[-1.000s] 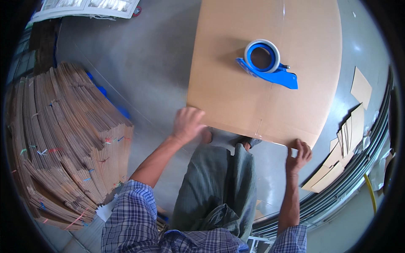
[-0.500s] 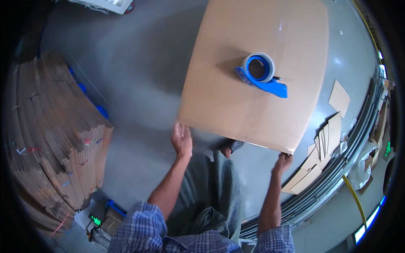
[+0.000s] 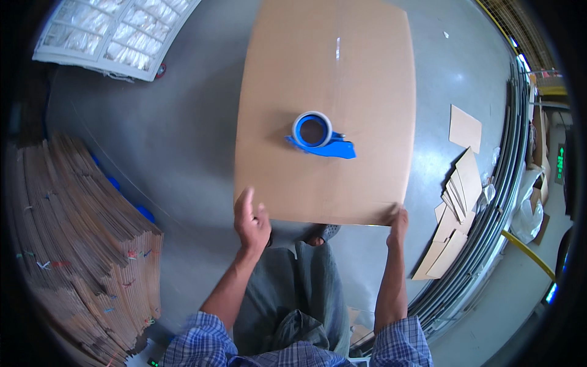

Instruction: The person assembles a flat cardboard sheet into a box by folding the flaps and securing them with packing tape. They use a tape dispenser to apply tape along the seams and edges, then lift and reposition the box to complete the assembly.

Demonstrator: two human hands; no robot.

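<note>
A large brown cardboard box [image 3: 275, 98] stands in front of me with its top flaps closed. Along the middle seam runs a strip of clear tape. Lying on the box top is a blue tape dispenser [image 3: 339, 149] with a roll of tape on it. At the near left corner, my left hand [image 3: 252, 227] is open, thumb and fingers apart, close to the edge; whether it touches the cardboard is hard to tell. My right hand [image 3: 398, 223] holds the near right corner, with the fingers bent over it and partly hidden.
Stacked flat cardboard [image 3: 92, 244] fills the left side. A white rack [image 3: 101, 60] with clear-wrapped goods stands far left. On the right floor lie loose cardboard pieces [image 3: 449, 254] beside long grey pipes [image 3: 492, 202]. A yellow bar [image 3: 529, 254] curves near the right wall.
The box now appears squarer to me and further left in view, the tape dispenser still on top. My left hand has its fingers raised beside the corner; my right hand remains at its corner.
</note>
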